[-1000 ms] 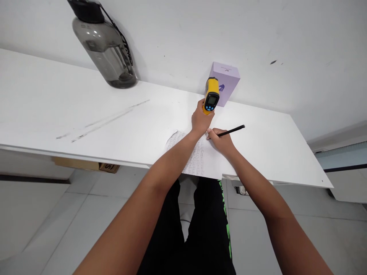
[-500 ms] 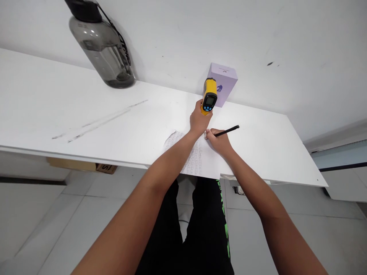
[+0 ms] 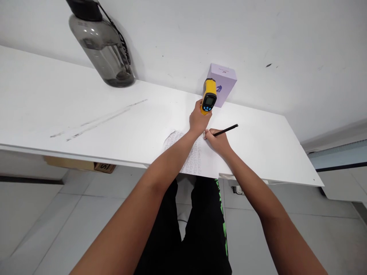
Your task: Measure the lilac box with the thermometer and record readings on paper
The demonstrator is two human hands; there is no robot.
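Gripping a yellow-and-black handheld meter (image 3: 208, 95), left hand (image 3: 200, 121) is out over the white desk (image 3: 258, 145), fingers wrapped round the handle, small screen and blue buttons facing back at the wearer. Display reading too small to make out. Meter sits right in front of a lilac box (image 3: 228, 86) standing upright at the back of the desk by the wall (image 3: 177, 42); it overlaps the box in view, can't tell if they touch. Right hand (image 3: 219, 141) is just beside the left wrist, on the near side, pinching a black pen (image 3: 227, 130) between thumb and fingers, back end slanting up and to the right. Pen tip hidden by the fingers, so contact with paper can't be confirmed. Sheet of paper (image 3: 210, 166) lies at the front edge of the desk, under the left forearm, with columns of handwriting on its left part, too small to read. Large grey see-through bottle (image 3: 100, 49), black cap and strap, partly filled, stands well left near the wall. Dark scuffs (image 3: 100, 120) streak the desktop in front of it. Cardboard box (image 3: 71, 163) shows below the desk's front edge, left side.
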